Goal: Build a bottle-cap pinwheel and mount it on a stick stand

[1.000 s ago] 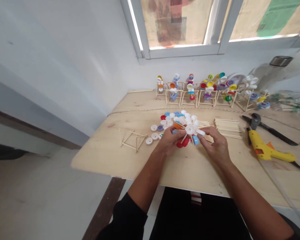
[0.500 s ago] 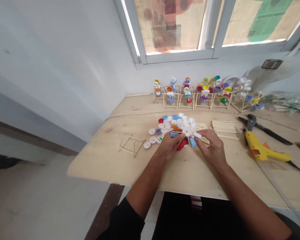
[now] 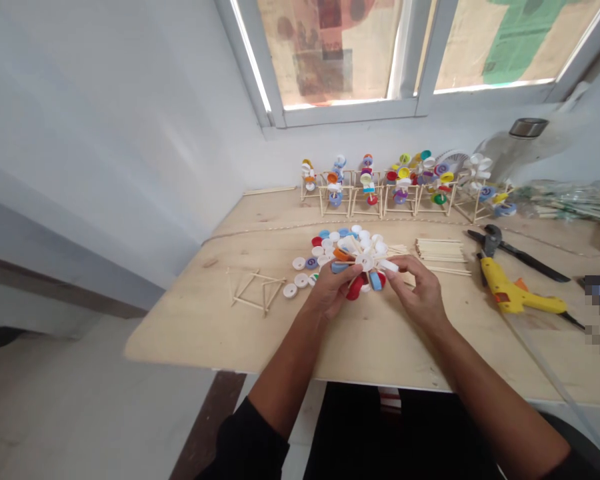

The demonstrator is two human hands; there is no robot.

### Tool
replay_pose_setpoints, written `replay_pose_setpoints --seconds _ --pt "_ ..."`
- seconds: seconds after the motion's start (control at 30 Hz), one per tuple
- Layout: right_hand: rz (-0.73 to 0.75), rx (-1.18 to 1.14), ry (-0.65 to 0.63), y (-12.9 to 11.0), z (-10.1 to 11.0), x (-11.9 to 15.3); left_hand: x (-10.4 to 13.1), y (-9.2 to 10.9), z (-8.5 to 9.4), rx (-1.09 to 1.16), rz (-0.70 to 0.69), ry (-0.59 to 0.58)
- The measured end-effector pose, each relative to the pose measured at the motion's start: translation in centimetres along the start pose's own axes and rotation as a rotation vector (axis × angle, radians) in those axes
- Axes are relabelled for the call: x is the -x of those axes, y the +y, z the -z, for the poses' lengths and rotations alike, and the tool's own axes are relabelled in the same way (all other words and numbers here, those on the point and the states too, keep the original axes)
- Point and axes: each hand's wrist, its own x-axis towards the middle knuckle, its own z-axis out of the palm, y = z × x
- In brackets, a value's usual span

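A small wheel of bottle caps on thin sticks, with a white round hub (image 3: 365, 262), is held up above the table between my two hands. Orange, blue, red and white caps stand around its rim. My left hand (image 3: 334, 288) is closed on its left side, thumb near the hub. At the right side, the fingers of my right hand (image 3: 420, 293) pinch a white cap (image 3: 389, 265); whether it is fixed to its stick I cannot tell. Loose bottle caps (image 3: 299, 263), mostly white, lie behind and left of the wheel, partly hidden by it.
A stick frame (image 3: 255, 301) lies at left, loose sticks (image 3: 440, 251) at right. Further right are a yellow glue gun (image 3: 525, 301) and black-handled pliers (image 3: 535, 260). Several cap wheels on stick frames (image 3: 401, 197) line the back, before a clear bottle (image 3: 510, 150). A string (image 3: 265, 231) crosses the table.
The view has shifted slightly, so the tabletop things appear further left. The wheel has tilted a little, showing more red beside its lower blue cap. Both hands keep their hold.
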Motion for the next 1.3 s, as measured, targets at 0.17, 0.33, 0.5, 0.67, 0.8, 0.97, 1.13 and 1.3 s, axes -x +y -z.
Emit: replay_pose_setpoints --seconds 0.17,0.33,0.5,0.67,0.8,0.97,1.13,1.3 --pt "-0.159 0.048 0.059 0.6 0.9 0.0 -0.1 0.4 0.5 0.03 -0.046 0.039" --pt "-0.047 0.341 -0.234 0.8 1.4 1.7 0.0 0.7 0.4 0.057 -0.107 0.026" --pt "0.104 0.53 -0.434 -0.1 1.2 3.3 0.1 0.6 0.2 0.056 -0.119 0.014" --pt "0.095 0.536 -0.324 -1.9 4.5 3.6 0.3 0.6 0.2 0.061 -0.125 0.001" --pt "0.059 0.578 -0.159 -1.2 11.0 4.0 0.4 0.6 0.1 0.062 -0.126 -0.021" --pt "-0.026 0.945 -0.159 3.5 18.8 4.8 0.5 0.5 -0.2 0.058 -0.129 -0.033" --pt "-0.107 0.991 -0.262 7.3 20.2 5.5 0.4 0.3 -0.2 0.048 -0.145 -0.029" --pt "-0.088 0.931 -0.308 9.6 20.1 5.5 0.2 0.1 0.1 0.056 -0.145 -0.016"
